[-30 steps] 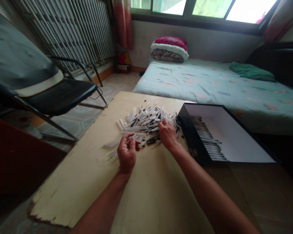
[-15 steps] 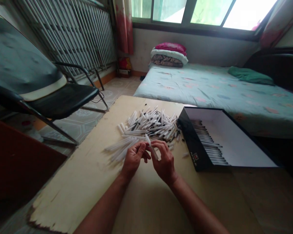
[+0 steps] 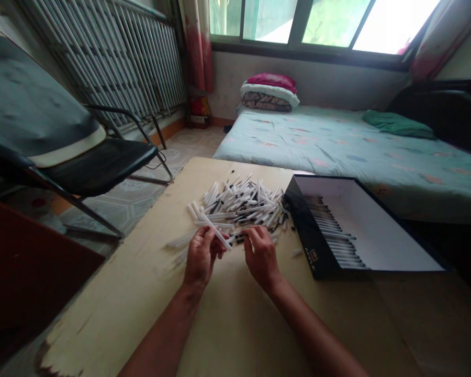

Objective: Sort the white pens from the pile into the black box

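The left hand (image 3: 201, 256) is gripping a single white pen (image 3: 216, 231) between thumb and fingers, tilting it so that its lower end is pointing toward the right hand (image 3: 261, 256); the hands are apart but just beside each other; the right hand's fingertips (image 3: 251, 234) are reaching the near edge of a loose pile of white pens (image 3: 239, 207) with black tips, though I cannot tell whether they are closing on one; the pile is lying on a worn cream counter (image 3: 113, 314); a stray pen (image 3: 297, 252) is lying near an open black box (image 3: 310, 235), whose white inside is holding neat rows of pens (image 3: 329, 225); a black chair (image 3: 102, 162) is standing left of the counter; a bed (image 3: 317, 141) is stretching beyond it.
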Demonstrator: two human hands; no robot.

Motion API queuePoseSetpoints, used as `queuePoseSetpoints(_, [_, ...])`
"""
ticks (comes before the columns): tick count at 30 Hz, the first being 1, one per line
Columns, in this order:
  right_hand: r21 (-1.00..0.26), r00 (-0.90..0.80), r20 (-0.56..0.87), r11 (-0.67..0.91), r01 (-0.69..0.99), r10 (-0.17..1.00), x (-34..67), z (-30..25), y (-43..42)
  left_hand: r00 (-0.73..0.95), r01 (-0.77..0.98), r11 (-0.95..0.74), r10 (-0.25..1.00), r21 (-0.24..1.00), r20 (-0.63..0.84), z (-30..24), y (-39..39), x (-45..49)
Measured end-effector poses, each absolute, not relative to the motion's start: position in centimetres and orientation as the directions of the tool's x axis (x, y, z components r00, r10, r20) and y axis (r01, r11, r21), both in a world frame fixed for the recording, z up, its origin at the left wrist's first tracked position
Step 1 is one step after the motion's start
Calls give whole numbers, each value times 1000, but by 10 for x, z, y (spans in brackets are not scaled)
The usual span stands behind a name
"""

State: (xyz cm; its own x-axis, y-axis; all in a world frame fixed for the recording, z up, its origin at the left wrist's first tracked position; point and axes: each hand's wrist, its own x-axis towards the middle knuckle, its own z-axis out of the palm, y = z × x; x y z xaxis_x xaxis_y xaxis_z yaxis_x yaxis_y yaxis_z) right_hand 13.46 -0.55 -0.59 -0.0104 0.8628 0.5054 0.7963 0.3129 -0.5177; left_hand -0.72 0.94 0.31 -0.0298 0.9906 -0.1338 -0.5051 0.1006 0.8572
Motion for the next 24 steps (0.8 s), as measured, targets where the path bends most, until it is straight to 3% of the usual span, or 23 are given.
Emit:
queuePoseSetpoints(5, [-325,-54,328,166,931,943,132,2,17,-142,-460,14,986,888,-89,0,10,-6])
queuePoseSetpoints(11, [-222,-46,308,118,968,950,131,5,42,-193,-433,35,972,901,-130,1,9,-5])
queuePoseSetpoints(16, [-145,-122,314,175,974,941,130,1,57,-197,-441,48,969,896,-148,1,9,-5])
queuePoseSetpoints(21, [-132,-177,338,233,963,924,134,3,53,-155,-481,61,976,875,-153,1,9,-6])
queuePoseSetpoints(24, [-263,-156,495,319,911,855,140,11,40,-90,-551,107,978,828,-186,2,10,-7])
